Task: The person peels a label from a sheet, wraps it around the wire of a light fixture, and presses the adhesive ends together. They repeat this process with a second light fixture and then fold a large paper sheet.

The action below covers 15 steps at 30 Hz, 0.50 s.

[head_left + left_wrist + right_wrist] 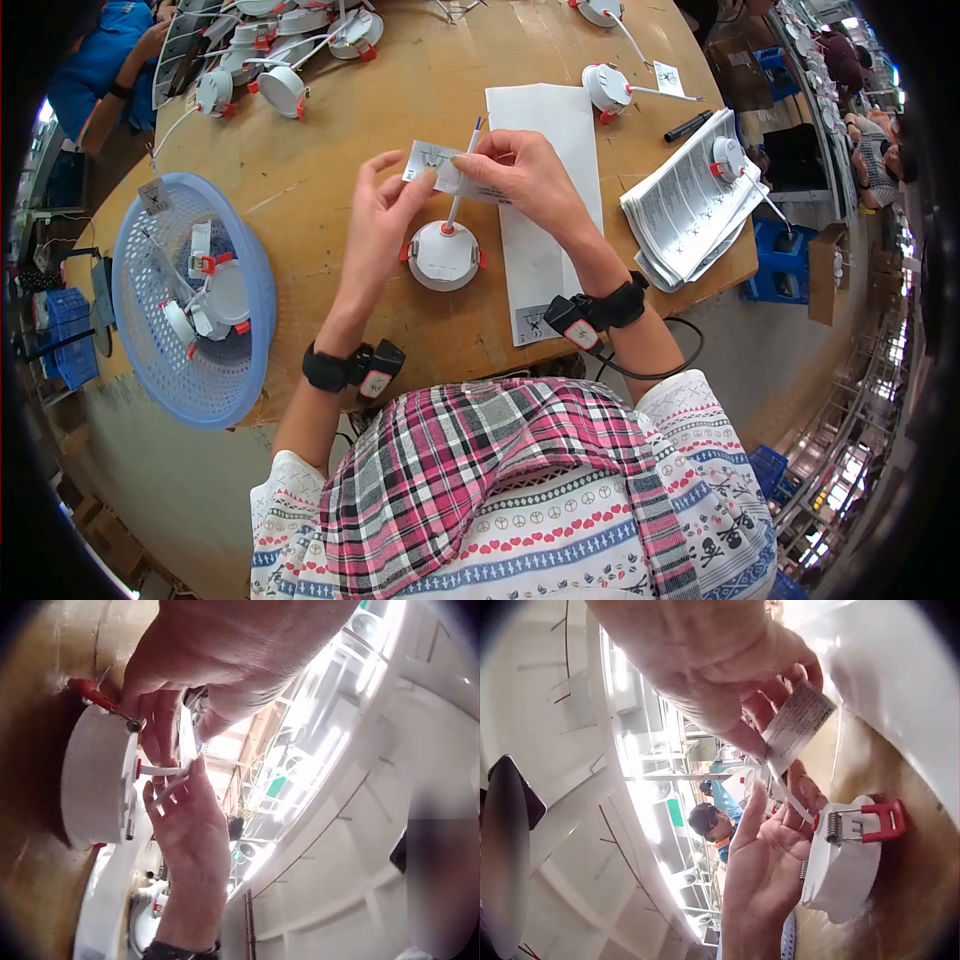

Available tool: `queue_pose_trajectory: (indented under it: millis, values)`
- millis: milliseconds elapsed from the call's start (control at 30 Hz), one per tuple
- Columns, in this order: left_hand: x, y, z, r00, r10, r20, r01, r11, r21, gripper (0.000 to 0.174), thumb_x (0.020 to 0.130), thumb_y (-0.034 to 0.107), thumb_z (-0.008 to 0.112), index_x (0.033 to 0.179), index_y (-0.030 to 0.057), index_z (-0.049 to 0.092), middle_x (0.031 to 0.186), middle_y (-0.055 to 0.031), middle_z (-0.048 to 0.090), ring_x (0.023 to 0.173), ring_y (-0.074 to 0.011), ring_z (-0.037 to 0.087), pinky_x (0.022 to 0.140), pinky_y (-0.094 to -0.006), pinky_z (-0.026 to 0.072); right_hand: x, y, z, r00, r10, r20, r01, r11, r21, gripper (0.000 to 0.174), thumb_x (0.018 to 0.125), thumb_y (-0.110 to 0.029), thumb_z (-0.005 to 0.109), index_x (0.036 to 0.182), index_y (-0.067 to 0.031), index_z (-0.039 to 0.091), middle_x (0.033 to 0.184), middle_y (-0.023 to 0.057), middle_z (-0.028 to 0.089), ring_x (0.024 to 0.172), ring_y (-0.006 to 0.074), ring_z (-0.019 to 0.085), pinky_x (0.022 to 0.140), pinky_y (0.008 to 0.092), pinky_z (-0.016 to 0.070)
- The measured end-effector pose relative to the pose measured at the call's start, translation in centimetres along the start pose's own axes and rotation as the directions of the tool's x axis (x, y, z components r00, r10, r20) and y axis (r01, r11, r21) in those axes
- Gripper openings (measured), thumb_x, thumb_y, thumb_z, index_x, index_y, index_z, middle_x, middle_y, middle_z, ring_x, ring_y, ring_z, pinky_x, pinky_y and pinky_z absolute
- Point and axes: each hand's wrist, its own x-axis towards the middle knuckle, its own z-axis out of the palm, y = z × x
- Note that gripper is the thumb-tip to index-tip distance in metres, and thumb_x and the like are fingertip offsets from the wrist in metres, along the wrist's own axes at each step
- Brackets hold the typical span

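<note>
In the head view, a round white lamp (pixel 443 256) with red clips lies on the table, its white cable running up towards the hands. The left hand (pixel 380 222) pinches the left end of a printed label (pixel 425 160) between thumb and finger. The right hand (pixel 535 180) pinches the label's other side, beside the cable. In the right wrist view, the label (pixel 799 727) lies against the cable, above the lamp (pixel 842 870). The left wrist view shows the lamp (pixel 97 776) from its side, with both hands around the label and cable.
A blue basket (pixel 262 300) with several lamps stands at the left. White paper (pixel 545 130) lies right of the lamp. Farther right are a stack of printed sheets (pixel 670 215) and a black marker (pixel 688 126). More lamps (pixel 280 90) lie at the back left.
</note>
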Motion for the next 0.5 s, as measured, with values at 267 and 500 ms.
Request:
queue_pose_trajectory:
  millis: [267,500]
  values:
    - [-3.3,-1.5,0.3,0.967,0.225,0.117,-0.251,0.791,0.558,0.087,0.069,0.012,0.077,0.135,-0.0019,0.024,0.109,-0.015,0.055,0.098,-0.0235,0.057,0.085,-0.0325,0.0476,-0.2,0.0,0.1,0.987,0.013,-0.159,-0.012,1.0,0.01,0.033,0.08,-0.025,0.065,0.076,0.007,0.063,0.066,0.0105,0.061,0.059,0.0126,0.054,0.053,0.0275,0.0439]
    - [-3.6,-1.6,0.5,0.964,0.248,0.093,-0.253,0.753,0.607,0.086,0.067,0.01,0.078,0.135,-0.0015,0.026,0.109,-0.0142,0.055,0.099,-0.0229,0.055,0.084,-0.0327,0.048,-0.5,0.2,0.3,0.972,-0.029,-0.234,0.027,1.0,-0.011,0.03,0.079,-0.023,0.066,0.074,0.0064,0.062,0.065,0.0103,0.061,0.058,0.0132,0.054,0.053,0.028,0.0437]
